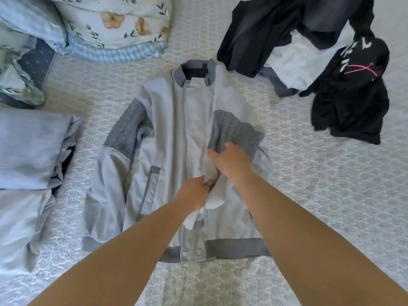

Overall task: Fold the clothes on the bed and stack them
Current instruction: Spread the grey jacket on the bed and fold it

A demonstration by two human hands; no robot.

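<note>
On jacket (167,133), left hand (193,193) pinching fabric, right hand (231,162) gripping sleeve (fingertips hidden).

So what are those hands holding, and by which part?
Both grip the grey jacket: the left hand pinches bunched sleeve fabric mid-front, the right hand grips the folded-over sleeve near its ribbed patch.

Lt-grey zip jacket (176,155) flat under fingers, dark clothes heap (309,51) beyond, folded stack (28,146) far left.

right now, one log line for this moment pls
step: folding grey jacket | left hand: pinches sleeve fabric | right hand: grips sleeve at ribbed cuff | unfolded pile: far right | folded stack: left
</note>
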